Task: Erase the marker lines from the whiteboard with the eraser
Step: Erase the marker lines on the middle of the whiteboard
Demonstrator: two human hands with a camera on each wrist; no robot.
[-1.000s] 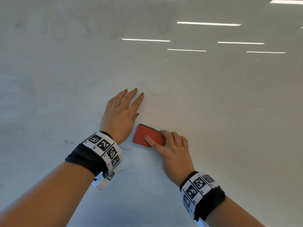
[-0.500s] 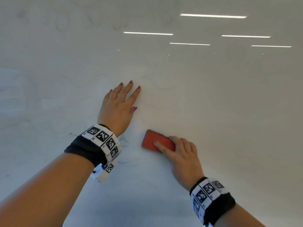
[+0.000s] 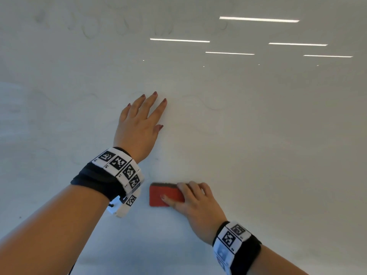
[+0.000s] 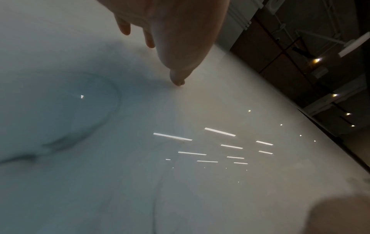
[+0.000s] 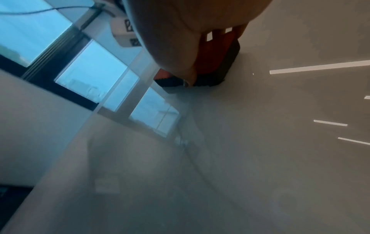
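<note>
Nearest the camera, the right hand (image 3: pixel 195 204) grips the red eraser (image 3: pixel 163 194), thumb along its near edge and fingers curled over the far edge, its dark felt face pressed flat against the whiteboard (image 3: pixel 258 145). From the right wrist view the eraser (image 5: pixel 215 63) shows its dark pad touching the board under the hand (image 5: pixel 180 31). Just left of the eraser sits the left wrist's marker-patterned band (image 3: pixel 121 167). Farther up, the left hand (image 3: pixel 139 124) lies flat on the board, fingers straight and slightly spread, holding nothing. Faint marker lines (image 3: pixel 212 107) curve across the surface beyond and to the right of those fingertips, with more smudged loops (image 3: pixel 127 26) near the top. Reflected ceiling lights (image 3: pixel 259 19) streak the upper right.
</note>
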